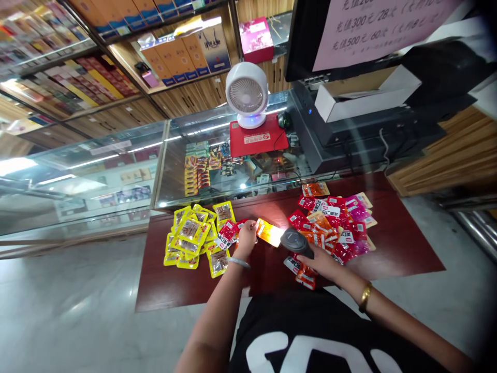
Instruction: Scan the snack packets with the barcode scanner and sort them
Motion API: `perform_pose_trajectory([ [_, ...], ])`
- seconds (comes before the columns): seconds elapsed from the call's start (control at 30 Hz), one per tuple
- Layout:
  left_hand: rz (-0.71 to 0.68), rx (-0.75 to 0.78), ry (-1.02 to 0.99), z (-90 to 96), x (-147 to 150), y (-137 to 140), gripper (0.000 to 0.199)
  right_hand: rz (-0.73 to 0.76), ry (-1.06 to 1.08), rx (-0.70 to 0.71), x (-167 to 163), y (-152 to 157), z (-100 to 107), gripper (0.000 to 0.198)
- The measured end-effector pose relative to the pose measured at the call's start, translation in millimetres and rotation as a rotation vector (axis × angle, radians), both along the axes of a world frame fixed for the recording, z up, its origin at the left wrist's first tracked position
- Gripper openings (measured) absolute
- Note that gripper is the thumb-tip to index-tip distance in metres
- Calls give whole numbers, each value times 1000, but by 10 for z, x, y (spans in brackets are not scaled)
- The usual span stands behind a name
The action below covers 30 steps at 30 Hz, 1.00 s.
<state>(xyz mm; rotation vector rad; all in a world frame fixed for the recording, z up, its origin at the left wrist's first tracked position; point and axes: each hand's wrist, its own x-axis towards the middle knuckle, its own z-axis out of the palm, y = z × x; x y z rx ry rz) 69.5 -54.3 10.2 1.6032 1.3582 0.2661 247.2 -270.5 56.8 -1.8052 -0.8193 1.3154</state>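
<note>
My left hand (247,239) is closed on the edge of an orange snack packet (268,232), with red packets (228,233) beneath and beside it. In my right hand (316,260) is a dark handheld barcode scanner (295,242). The scanner's head points left, and its bright light falls on the orange packet. Left of my left hand lies a heap of yellow-edged snack packets (191,231). A mixed pile of red, orange and pink packets (330,220) spreads beyond my right hand, and a few more packets (305,277) lie just below the scanner.
The packets rest on a dark red wooden tabletop (171,292). Behind it stands a glass display counter (174,171) carrying a white fan (247,93), a red mat (258,139) and a mouse (284,120). A monitor (305,46) and an open white box (361,106) are at the right.
</note>
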Motion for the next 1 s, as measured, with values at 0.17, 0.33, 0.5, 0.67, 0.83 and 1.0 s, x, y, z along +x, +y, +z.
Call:
perform_pose_trajectory([
  [0.17,19,73,59,248,-303,152,17,11,2,17,-6,8,62,45],
  [0.33,33,550,348,457,-415,294,30,-37,-32,-6,45,-52,104,46],
  [0.5,-342,318,140,150,315,-43,32,-112,-63,-49,127,-160,50,45],
  [0.67,-393,106,126,-154,1126,-261,35,-154,-67,-42,169,-200,50,44],
  [0.83,-405,35,131,-217,1423,-178,11,-162,-63,-43,191,-222,73,48],
  [1.0,-377,-81,65,-270,1289,-146,8,-159,-63,-68,181,-232,43,45],
])
